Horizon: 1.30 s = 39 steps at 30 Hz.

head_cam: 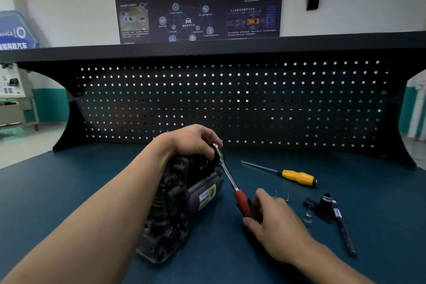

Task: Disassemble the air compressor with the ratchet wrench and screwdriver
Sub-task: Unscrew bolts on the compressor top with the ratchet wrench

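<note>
Air compressor point(184, 193) lying centre-left on blue bench point(69, 191), long axis running near-left to far-right, labelled cylinder facing right. Ratchet wrench point(227, 170) seated at far top end of compressor, presumably on a fastener there; fastener itself hidden under fingers. Wrench long axis slanting from head at far-left down to red handle at near-right, passing just beside the cylinder's far end.

Left hand point(191, 140) draped over far top of compressor, fingers curled narrow around the wrench head, pinning it in place. Right hand point(274, 217) at near-right end, fingers wrapped around red handle; thumb not visible. Both hands on one tool: left at pivot, right at lever end.

Key relation: handle pointing near-right, away from compressor body, so free arc lies to the right over bare bench; swing to the left probably blocked soon by the cylinder. Likely step: loosening a top bolt, mid-task judging by parts already off.

Screwdriver point(297, 177) with yellow handle lying far-right of wrench, well apart, tip pointing left, nearer to right hand than left. Black detached fitting point(321, 208), small socket point(308, 217) and two small screws point(276, 194) just right of right hand, near the swing path; risk of knocking screws if handle sweeps wide. Pegboard point(276, 104) behind.
</note>
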Available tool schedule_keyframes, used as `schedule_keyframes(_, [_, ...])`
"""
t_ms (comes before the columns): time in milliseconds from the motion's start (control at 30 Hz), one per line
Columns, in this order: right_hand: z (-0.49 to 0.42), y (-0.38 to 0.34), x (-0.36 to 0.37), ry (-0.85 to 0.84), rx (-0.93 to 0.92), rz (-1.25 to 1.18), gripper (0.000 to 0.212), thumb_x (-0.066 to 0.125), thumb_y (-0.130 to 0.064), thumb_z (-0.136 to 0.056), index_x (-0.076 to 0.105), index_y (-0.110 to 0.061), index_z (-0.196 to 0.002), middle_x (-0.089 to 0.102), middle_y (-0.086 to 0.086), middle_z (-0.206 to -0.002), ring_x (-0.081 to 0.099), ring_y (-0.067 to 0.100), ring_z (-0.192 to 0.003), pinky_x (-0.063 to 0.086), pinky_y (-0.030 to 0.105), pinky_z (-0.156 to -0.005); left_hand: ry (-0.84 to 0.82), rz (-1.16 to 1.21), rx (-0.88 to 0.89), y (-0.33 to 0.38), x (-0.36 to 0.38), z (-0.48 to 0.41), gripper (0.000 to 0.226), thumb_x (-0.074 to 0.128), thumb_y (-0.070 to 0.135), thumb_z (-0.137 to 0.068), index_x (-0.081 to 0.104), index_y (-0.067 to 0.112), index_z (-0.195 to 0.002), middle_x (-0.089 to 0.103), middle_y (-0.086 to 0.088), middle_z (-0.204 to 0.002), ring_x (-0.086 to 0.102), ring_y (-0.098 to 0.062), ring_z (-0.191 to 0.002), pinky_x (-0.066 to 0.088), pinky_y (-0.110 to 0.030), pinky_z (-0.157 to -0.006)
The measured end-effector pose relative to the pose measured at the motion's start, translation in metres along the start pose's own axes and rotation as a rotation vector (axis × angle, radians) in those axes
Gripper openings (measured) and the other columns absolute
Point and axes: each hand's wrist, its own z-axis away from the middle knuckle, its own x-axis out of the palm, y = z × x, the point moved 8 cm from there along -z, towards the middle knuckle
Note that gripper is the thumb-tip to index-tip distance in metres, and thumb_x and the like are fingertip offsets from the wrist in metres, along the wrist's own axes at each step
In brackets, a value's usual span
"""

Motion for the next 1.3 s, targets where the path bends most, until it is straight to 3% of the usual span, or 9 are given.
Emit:
schedule_keyframes(200, [-0.008,0.003,-0.031,-0.045,0.031,0.001,0.032,0.076,-0.043,-0.08,0.048,-0.029,-0.086,0.059,-0.005,-0.09,0.059,0.016,-0.08,0.054,0.04,-0.076,0.021,0.021,-0.002,-0.002,0.0,-0.003,0.03,0.074,0.0,-0.078,0.07,0.025,-0.093,0.069,0.004,-0.089,0.063,-0.005,-0.073,0.048,-0.018,-0.071])
schedule_keyframes(367, [-0.01,0.002,-0.088,0.01,0.056,0.012,0.03,0.082,-0.045,-0.071,0.059,-0.028,-0.081,0.067,-0.002,-0.082,0.067,0.015,-0.06,0.059,0.04,-0.058,0.01,0.029,-0.017,-0.005,0.0,-0.004,0.031,0.073,-0.001,-0.077,0.066,0.024,-0.092,0.067,0.002,-0.088,0.062,-0.008,-0.07,0.049,-0.023,-0.068])
schedule_keyframes(533, [-0.003,-0.009,-0.138,0.217,-0.006,-0.129,0.028,0.088,-0.041,-0.071,0.065,-0.03,-0.081,0.071,-0.008,-0.065,0.067,0.008,-0.055,0.059,0.033,-0.054,0.007,0.023,-0.028,-0.006,0.0,-0.005,0.029,0.073,0.0,-0.077,0.062,0.022,-0.092,0.066,-0.001,-0.092,0.061,-0.01,-0.068,0.048,-0.023,-0.063])
schedule_keyframes(633, [0.004,-0.017,-0.159,0.435,-0.094,-0.306,0.025,0.087,-0.039,-0.071,0.066,-0.03,-0.08,0.07,-0.017,-0.067,0.067,0.011,-0.058,0.053,0.021,-0.047,0.007,0.008,-0.022,-0.006,0.0,-0.005,0.028,0.074,0.001,-0.077,0.06,0.021,-0.09,0.065,0.001,-0.089,0.06,-0.013,-0.072,0.049,-0.026,-0.067])
schedule_keyframes(733, [0.011,-0.026,-0.167,0.605,-0.201,-0.469,0.021,0.086,-0.027,-0.077,0.065,-0.026,-0.083,0.07,-0.026,-0.069,0.063,0.016,-0.06,0.051,0.019,-0.052,0.005,0.009,-0.016,-0.006,0.001,-0.006,0.027,0.074,0.001,-0.077,0.061,0.021,-0.091,0.066,0.003,-0.087,0.061,-0.013,-0.076,0.049,-0.029,-0.072])
schedule_keyframes(867, [0.009,-0.031,-0.167,0.674,-0.271,-0.561,0.019,0.084,-0.022,-0.079,0.066,-0.025,-0.085,0.069,-0.026,-0.072,0.06,0.006,-0.055,0.048,0.013,-0.054,0.012,0.009,-0.019,-0.007,0.0,-0.007,0.028,0.075,0.002,-0.077,0.061,0.022,-0.091,0.067,0.007,-0.084,0.061,-0.01,-0.074,0.047,-0.025,-0.07])
schedule_keyframes(1000, [0.0,-0.021,-0.16,0.573,-0.226,-0.521,0.016,0.084,-0.026,-0.079,0.068,-0.03,-0.085,0.069,-0.019,-0.073,0.061,0.01,-0.06,0.049,0.014,-0.054,0.006,0.018,-0.023,-0.007,0.0,-0.006,0.027,0.075,0.003,-0.077,0.061,0.021,-0.092,0.067,0.002,-0.09,0.062,-0.014,-0.078,0.05,-0.029,-0.073])
schedule_keyframes(1167, [-0.01,0.002,-0.132,0.204,-0.038,-0.277,0.028,0.088,-0.038,-0.072,0.069,-0.034,-0.092,0.071,-0.01,-0.069,0.064,0.0,-0.061,0.042,0.012,-0.049,-0.004,0.003,-0.028,-0.006,0.002,-0.006,0.029,0.073,0.003,-0.076,0.063,0.023,-0.095,0.069,0.002,-0.094,0.065,-0.012,-0.078,0.05,-0.025,-0.07])
schedule_keyframes(1300, [-0.013,0.0,-0.084,-0.018,0.001,-0.107,0.027,0.084,-0.034,-0.077,0.067,-0.035,-0.097,0.072,-0.003,-0.069,0.068,0.011,-0.055,0.053,0.028,-0.047,-0.014,-0.026,-0.029,-0.006,0.003,-0.007,0.031,0.073,0.002,-0.076,0.065,0.025,-0.095,0.067,0.009,-0.084,0.063,-0.002,-0.068,0.048,-0.018,-0.064])
